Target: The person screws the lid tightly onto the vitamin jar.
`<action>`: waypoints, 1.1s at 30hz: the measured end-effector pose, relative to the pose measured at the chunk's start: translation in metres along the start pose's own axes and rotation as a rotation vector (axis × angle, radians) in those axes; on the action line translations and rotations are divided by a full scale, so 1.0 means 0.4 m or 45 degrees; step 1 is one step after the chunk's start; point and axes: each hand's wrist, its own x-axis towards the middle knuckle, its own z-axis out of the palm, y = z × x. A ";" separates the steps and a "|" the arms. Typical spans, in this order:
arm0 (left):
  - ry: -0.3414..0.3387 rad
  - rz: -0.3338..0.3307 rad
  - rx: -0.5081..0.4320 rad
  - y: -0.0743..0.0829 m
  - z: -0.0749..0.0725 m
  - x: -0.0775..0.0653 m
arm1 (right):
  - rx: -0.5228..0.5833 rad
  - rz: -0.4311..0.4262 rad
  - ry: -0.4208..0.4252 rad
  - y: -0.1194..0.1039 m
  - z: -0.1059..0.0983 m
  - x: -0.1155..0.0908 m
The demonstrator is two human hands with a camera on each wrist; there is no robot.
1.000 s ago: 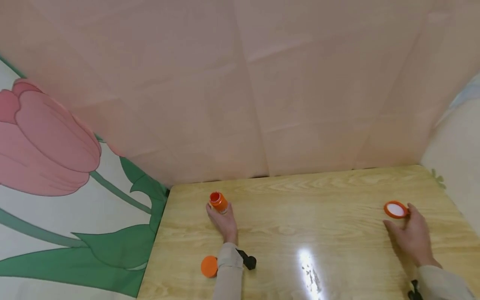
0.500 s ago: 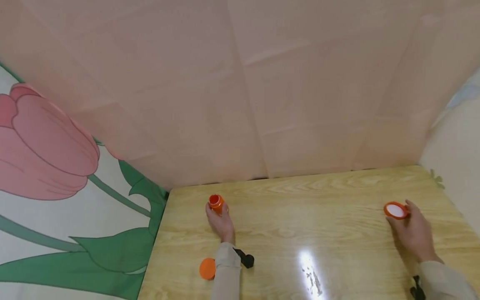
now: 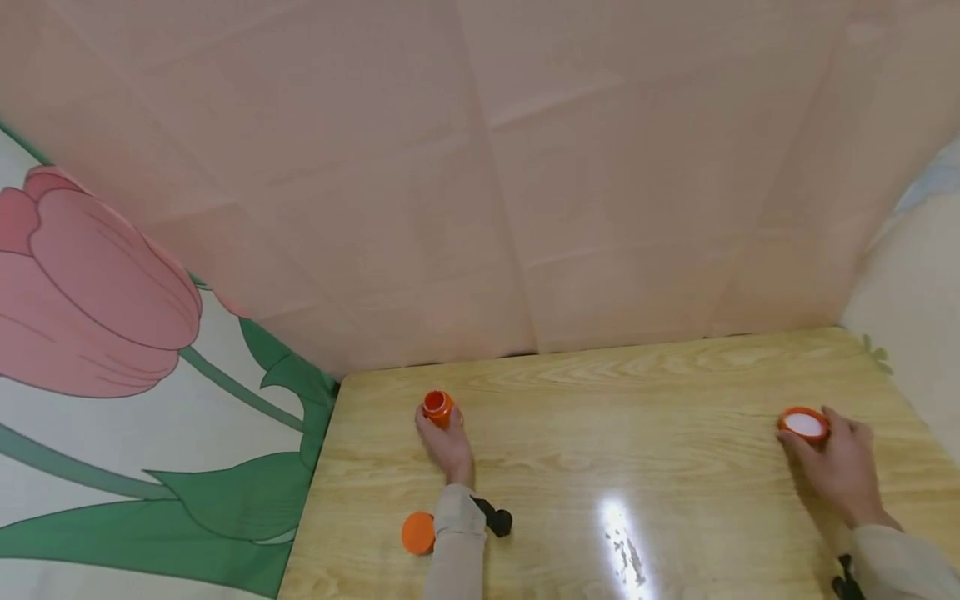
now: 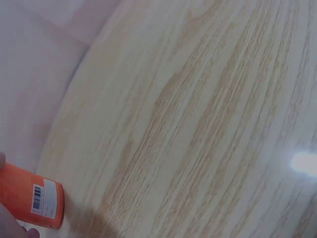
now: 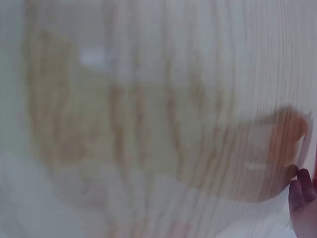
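Observation:
In the head view my left hand [image 3: 448, 454] grips a small orange jar [image 3: 438, 409] whose uncovered mouth faces up toward the camera. A white barcode label shows on the jar [image 4: 44, 198] at the lower left of the left wrist view, close over the table. Far to the right, my right hand [image 3: 843, 475] pinches a round piece with an orange rim and a white face [image 3: 804, 425] between thumb and fingers, above the table. Only the fingertips of the right hand [image 5: 303, 203] enter the right wrist view. A flat orange disc [image 3: 418, 533] lies beside my left forearm.
The wood-grain table [image 3: 637, 408] is glossy and shows a bright light reflection [image 3: 619, 542] at its front. A pinkish cloth [image 3: 495, 208] hangs along its back edge. A flower-printed sheet [image 3: 225, 467] borders the left side, and a pale wall [image 3: 922, 300] the right.
My right thumb has come up against the round piece, which has then tilted and shifted slightly right. My left thumb has moved up over the jar's side.

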 end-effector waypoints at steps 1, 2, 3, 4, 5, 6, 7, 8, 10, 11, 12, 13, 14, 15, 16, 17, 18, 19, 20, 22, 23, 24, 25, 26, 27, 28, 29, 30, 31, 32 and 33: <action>-0.009 -0.003 -0.024 0.000 -0.001 -0.002 | -0.010 0.026 -0.009 0.000 -0.002 -0.002; -0.016 -0.008 -0.046 0.001 -0.003 -0.005 | -0.012 0.045 -0.016 0.001 -0.005 -0.004; -0.022 -0.011 -0.064 0.001 -0.004 -0.007 | -0.020 0.052 -0.016 0.001 -0.007 -0.005; -0.025 -0.019 -0.075 0.001 -0.005 -0.010 | -0.024 0.042 -0.001 0.003 -0.009 -0.007; -0.027 -0.022 -0.081 0.000 -0.006 -0.013 | -0.021 0.030 0.013 0.005 -0.011 -0.007; -0.027 -0.021 -0.082 -0.001 -0.006 -0.015 | -0.021 0.014 0.027 0.006 -0.013 -0.008; -0.028 -0.022 -0.083 -0.001 -0.007 -0.018 | -0.019 0.002 0.034 0.006 -0.015 -0.010; -0.027 -0.019 -0.077 -0.001 -0.008 -0.021 | -0.021 -0.007 0.037 0.006 -0.016 -0.013; -0.032 -0.007 -0.064 0.001 -0.009 -0.028 | -0.019 -0.028 0.042 0.003 -0.016 -0.021; -0.034 -0.004 -0.053 0.001 -0.010 -0.032 | -0.014 -0.023 0.027 0.001 -0.016 -0.025; -0.038 -0.001 -0.044 0.003 -0.011 -0.035 | -0.015 -0.019 0.011 -0.001 -0.016 -0.030; -0.039 -0.001 -0.042 0.004 -0.013 -0.038 | -0.012 -0.019 0.000 -0.003 -0.015 -0.034; -0.042 0.007 -0.034 0.005 -0.014 -0.041 | -0.012 -0.028 0.000 -0.005 -0.014 -0.038; -0.047 0.010 -0.033 0.005 -0.016 -0.044 | -0.008 -0.042 0.003 -0.007 -0.013 -0.040; -0.049 0.013 -0.029 0.005 -0.017 -0.047 | -0.003 -0.057 0.009 -0.008 -0.013 -0.043; -0.049 0.013 -0.028 0.006 -0.019 -0.050 | 0.000 -0.075 0.020 -0.009 -0.012 -0.046; -0.052 0.023 -0.028 0.005 -0.021 -0.053 | 0.003 -0.092 0.032 -0.010 -0.011 -0.049; -0.055 0.025 -0.029 0.004 -0.022 -0.056 | 0.009 -0.108 0.046 -0.011 -0.010 -0.051; -0.062 0.025 -0.028 0.003 -0.024 -0.059 | 0.021 -0.125 0.057 -0.011 -0.009 -0.054; -0.071 0.018 -0.029 0.001 -0.027 -0.065 | 0.039 -0.151 0.072 -0.011 -0.005 -0.057; -0.081 0.018 -0.031 0.001 -0.028 -0.068 | 0.046 -0.157 0.077 -0.011 -0.003 -0.059; -0.087 0.014 -0.032 -0.001 -0.029 -0.071 | 0.055 -0.160 0.074 -0.012 -0.001 -0.061; -0.094 0.006 -0.033 -0.001 -0.030 -0.074 | 0.057 -0.161 0.074 -0.013 0.002 -0.062; -0.098 0.005 -0.035 0.000 -0.032 -0.077 | 0.055 -0.157 0.070 -0.014 0.004 -0.065; -0.102 0.008 -0.040 -0.001 -0.034 -0.080 | 0.047 -0.150 0.067 -0.015 0.006 -0.067; -0.103 0.012 -0.042 -0.001 -0.035 -0.084 | 0.044 -0.139 0.056 -0.017 0.007 -0.071; -0.103 0.019 -0.041 -0.001 -0.036 -0.087 | 0.040 -0.126 0.045 -0.020 0.008 -0.075; -0.099 0.022 -0.038 -0.001 -0.037 -0.090 | 0.038 -0.111 0.033 -0.022 0.008 -0.079; -0.098 0.032 -0.035 0.001 -0.038 -0.094 | 0.033 -0.095 0.023 -0.024 0.009 -0.083; -0.098 0.043 -0.029 0.002 -0.039 -0.098 | 0.036 -0.084 0.011 -0.027 0.009 -0.086; -0.098 0.049 -0.024 0.002 -0.040 -0.101 | 0.040 -0.074 0.000 -0.029 0.009 -0.089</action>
